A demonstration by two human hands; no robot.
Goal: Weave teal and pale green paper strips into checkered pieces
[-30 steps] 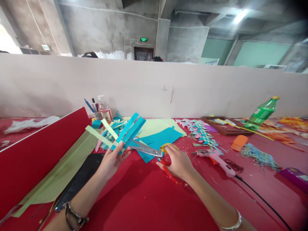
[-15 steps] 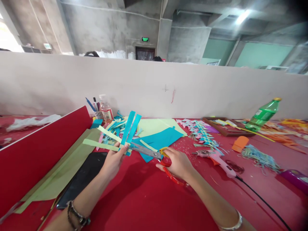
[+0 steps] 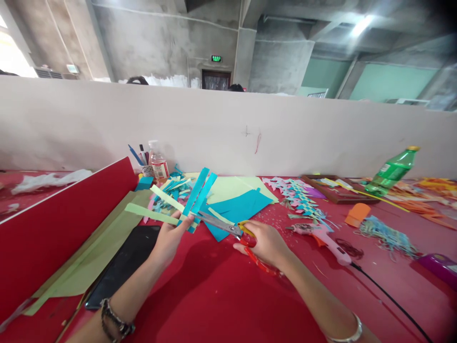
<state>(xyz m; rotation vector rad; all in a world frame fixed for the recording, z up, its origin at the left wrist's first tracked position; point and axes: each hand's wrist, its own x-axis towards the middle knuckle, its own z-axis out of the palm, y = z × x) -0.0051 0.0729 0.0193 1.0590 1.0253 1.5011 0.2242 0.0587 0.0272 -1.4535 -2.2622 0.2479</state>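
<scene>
Crossed blue and pale-green paper strips (image 3: 194, 194) are up over the red table (image 3: 214, 300), left hand (image 3: 169, 240) pinching them under its thumb. Right hand (image 3: 269, 244) has its fingers curled round the scissors (image 3: 218, 222) handles, pink glue gun (image 3: 332, 241) lying further right

Lit brightly and evenly across the middle, with a ceiling lamp (image 3: 362, 25) flaring at upper right and a washed-out opening (image 3: 12, 52) at far upper left. Marked by soft shadows on the red tabletop (image 3: 228, 305) at lower center and on the pale partition (image 3: 200, 124) at left. Stretched toward the edges, smeared at far right, blackened in the upper-right corner, slightly soft throughout.
</scene>
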